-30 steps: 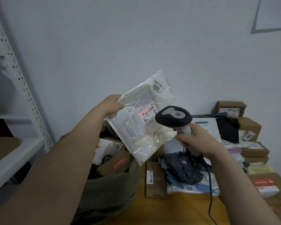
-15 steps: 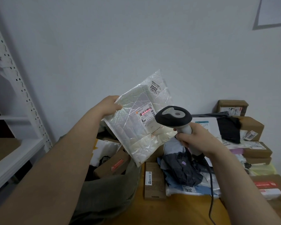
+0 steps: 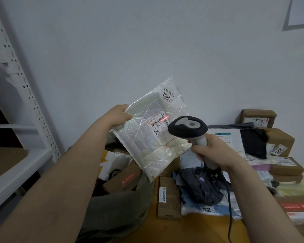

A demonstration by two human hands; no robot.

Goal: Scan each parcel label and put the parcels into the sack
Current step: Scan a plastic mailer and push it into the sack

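The scanning step was in hand. The left hand (image 3: pixel 118 116) gripped the white padded parcel (image 3: pixel 144 142) by its upper left edge and held it tilted in the air above the open sack (image 3: pixel 116 207). The right hand (image 3: pixel 212 151) was wrapped around the handle of the scanner (image 3: pixel 188 128), whose head pointed at the label (image 3: pixel 159 127), where a red line (image 3: pixel 165 117) lay across the barcode. Once the scan registered, the next move would likely call for lowering the parcel into the sack just beneath.
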